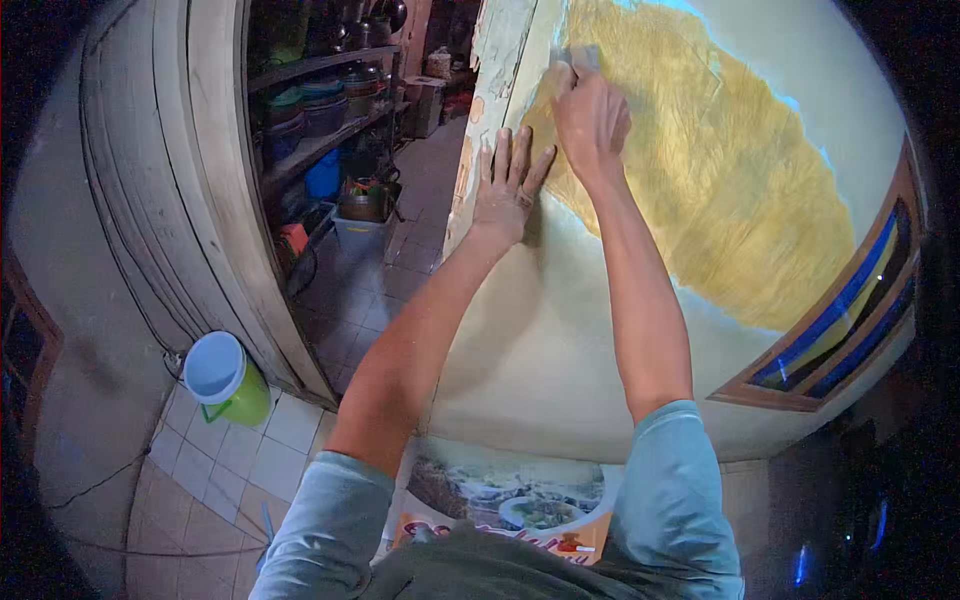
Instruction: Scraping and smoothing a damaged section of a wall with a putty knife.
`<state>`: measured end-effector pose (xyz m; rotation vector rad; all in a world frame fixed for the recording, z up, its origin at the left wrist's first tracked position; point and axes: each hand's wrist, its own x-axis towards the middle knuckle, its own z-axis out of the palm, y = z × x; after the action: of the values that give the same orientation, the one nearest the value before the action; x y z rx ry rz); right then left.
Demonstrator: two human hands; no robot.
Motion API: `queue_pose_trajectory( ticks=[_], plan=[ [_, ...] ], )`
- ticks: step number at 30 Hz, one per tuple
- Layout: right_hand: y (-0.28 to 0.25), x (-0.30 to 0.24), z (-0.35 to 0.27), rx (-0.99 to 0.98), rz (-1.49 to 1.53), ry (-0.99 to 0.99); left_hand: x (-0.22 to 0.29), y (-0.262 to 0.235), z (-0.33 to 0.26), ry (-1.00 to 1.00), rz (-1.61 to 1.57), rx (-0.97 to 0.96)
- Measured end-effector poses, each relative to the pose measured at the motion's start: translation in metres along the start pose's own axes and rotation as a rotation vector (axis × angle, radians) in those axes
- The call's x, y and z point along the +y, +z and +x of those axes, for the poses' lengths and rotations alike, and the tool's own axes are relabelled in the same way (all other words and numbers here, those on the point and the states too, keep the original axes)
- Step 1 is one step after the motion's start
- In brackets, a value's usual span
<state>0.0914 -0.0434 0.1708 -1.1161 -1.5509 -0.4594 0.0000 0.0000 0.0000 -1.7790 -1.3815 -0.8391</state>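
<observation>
A wall stands before me with a large ragged patch of bare yellow surface (740, 190), ringed by pale paint (530, 320). High on the patch, near its left edge, my right hand (592, 115) is closed on a small flat grey piece (585, 58) held against the wall. My fingers cover part of that piece, and its exact kind is unclear. Lower and to the left, my left hand (510, 185) lies flat on the wall, fingers spread, beside the flaking door frame (497, 70). It holds nothing.
Left of the wall is a doorway; shelves with pots and tubs (325, 105) stand beyond it. A green bucket (240, 400) sits on the tiled floor at left. A wood-framed window (840, 310) is at right. Below me lies a printed banner (520, 480).
</observation>
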Motion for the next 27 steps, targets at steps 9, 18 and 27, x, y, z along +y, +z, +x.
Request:
queue_pose_trajectory(
  ticks=[9, 18, 27],
  plan=[
    [0.015, 0.008, -0.017, 0.010, 0.011, -0.026, -0.011, 0.013, -0.001, 0.036, -0.301, 0.077],
    [0.015, 0.007, -0.022, -0.051, -0.054, 0.011, -0.014, 0.013, 0.002, 0.021, -0.126, 0.016],
    [0.015, 0.001, 0.011, 0.074, -0.080, -0.072, -0.015, 0.001, 0.011, 0.023, -0.228, 0.046]
  ],
)
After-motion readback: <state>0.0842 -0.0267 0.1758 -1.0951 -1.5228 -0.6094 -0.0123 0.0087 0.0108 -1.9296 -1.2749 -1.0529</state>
